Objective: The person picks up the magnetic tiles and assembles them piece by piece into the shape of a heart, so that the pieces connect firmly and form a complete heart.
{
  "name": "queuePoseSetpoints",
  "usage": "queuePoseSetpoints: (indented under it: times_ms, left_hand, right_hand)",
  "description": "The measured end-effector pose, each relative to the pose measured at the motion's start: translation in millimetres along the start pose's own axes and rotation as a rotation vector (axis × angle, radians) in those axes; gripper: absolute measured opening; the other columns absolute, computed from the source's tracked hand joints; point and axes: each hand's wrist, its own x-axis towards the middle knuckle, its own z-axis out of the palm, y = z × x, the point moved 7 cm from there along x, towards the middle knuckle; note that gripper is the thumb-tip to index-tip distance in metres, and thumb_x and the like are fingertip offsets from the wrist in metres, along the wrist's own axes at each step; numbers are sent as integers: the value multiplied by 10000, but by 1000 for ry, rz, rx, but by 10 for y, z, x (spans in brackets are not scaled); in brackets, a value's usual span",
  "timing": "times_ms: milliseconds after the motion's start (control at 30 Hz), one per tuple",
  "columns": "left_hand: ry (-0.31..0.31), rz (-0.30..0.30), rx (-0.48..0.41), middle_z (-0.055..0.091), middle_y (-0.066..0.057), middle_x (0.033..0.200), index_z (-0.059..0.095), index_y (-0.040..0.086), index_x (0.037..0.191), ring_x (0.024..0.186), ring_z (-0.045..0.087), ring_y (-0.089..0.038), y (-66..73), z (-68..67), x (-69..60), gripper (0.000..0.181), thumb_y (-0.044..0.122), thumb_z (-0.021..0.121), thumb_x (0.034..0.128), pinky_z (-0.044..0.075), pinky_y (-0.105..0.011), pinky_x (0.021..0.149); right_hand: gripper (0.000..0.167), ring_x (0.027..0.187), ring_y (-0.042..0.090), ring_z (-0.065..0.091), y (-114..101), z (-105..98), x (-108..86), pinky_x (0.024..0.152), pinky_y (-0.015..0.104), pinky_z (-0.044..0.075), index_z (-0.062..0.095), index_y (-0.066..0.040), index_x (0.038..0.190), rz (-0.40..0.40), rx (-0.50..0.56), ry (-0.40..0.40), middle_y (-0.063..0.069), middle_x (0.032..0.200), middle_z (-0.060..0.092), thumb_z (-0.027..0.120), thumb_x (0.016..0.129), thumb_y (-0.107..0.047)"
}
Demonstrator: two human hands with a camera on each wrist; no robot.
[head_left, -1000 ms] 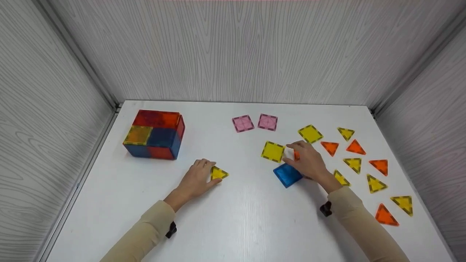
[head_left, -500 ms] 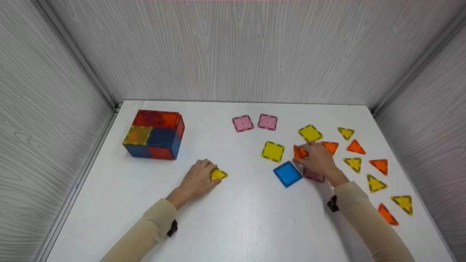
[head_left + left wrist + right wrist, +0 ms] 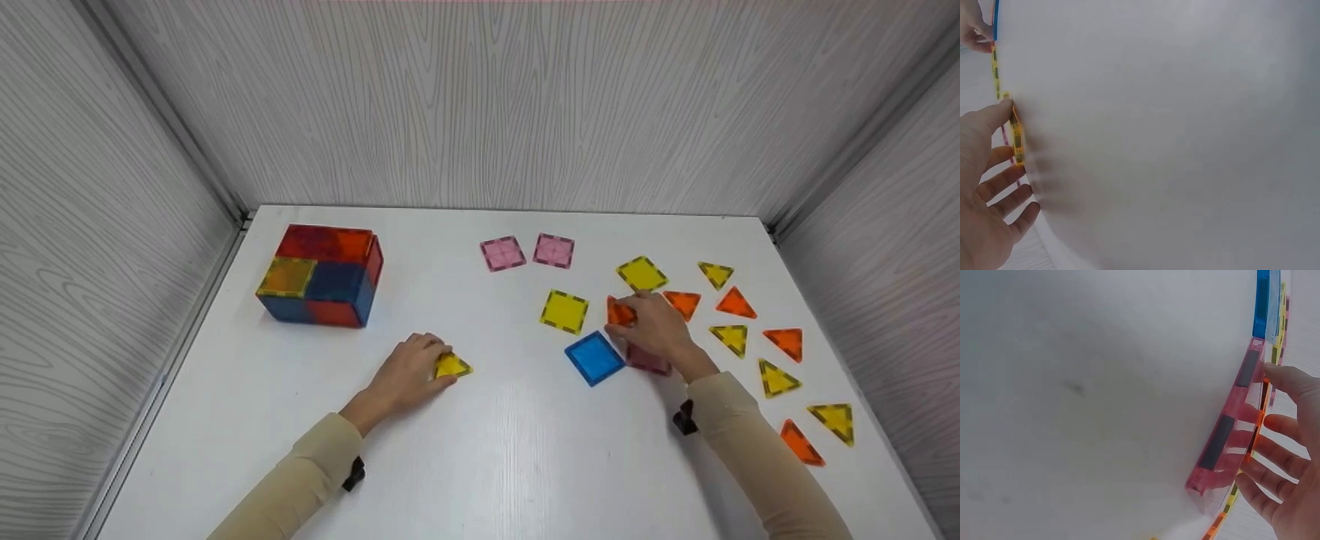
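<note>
In the head view my left hand (image 3: 407, 379) pinches a yellow triangular magnetic tile (image 3: 452, 365) on the white table, left of the loose tiles. The left wrist view shows the thumb at one edge of this yellow tile (image 3: 1017, 138) and the fingers at the other. My right hand (image 3: 656, 328) holds an orange triangular tile (image 3: 619, 313) between thumb and fingers, and partly hides it. A pink square tile (image 3: 646, 360) lies partly under that hand, beside a blue square tile (image 3: 595, 358). In the right wrist view the pink tile (image 3: 1227, 422) stands in front of the fingers.
A box built of coloured tiles (image 3: 322, 276) stands at the far left. Two pink squares (image 3: 502, 253) lie at the back. Yellow squares (image 3: 565, 311) are near the right hand, and several yellow and orange triangles (image 3: 784, 343) are spread along the right side.
My right hand has moved slightly right and away from the blue tile. The orange triangle, tilted before, now looks flat. My left hand stays nearly still on its yellow triangle.
</note>
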Motion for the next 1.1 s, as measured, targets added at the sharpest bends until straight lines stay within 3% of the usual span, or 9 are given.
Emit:
queuePoseSetpoints:
  times_ms: [133,400,733,1100]
  left_hand:
    - [-8,5,-14,667,-113,1377,672,68,1380,1281,596,-296,15,10,12,525,378,768,967,497,-465,1159]
    - [-17,31,-6,679,-109,1371,686,69,1366,1290,604,-298,79,33,34,501,347,776,960,497,-479,1160]
    - [-37,51,-20,673,-107,1389,687,72,1361,1284,605,-292,142,62,66,483,333,769,963,500,-475,1152]
    - [-71,53,-4,663,-69,1433,686,128,1384,1315,597,-261,254,103,117,491,384,757,971,507,-440,1155]
  right_hand:
    - [654,1311,434,546,-76,-30,-9,1112,606,510,605,-74,1467,-16,6,21,255,1487,558,752,961,-462]
    - [649,1161,369,618,-502,5,-107,992,540,592,662,-79,1416,-143,19,72,201,1333,649,775,931,-495]
    - [642,1212,320,608,-1092,249,-222,1057,506,574,676,-133,1420,-272,18,13,169,1400,638,810,905,-492]
    - [548,1105,248,624,-1615,518,-268,971,389,600,725,-161,1361,-415,-11,-32,86,1232,692,815,910,-459]
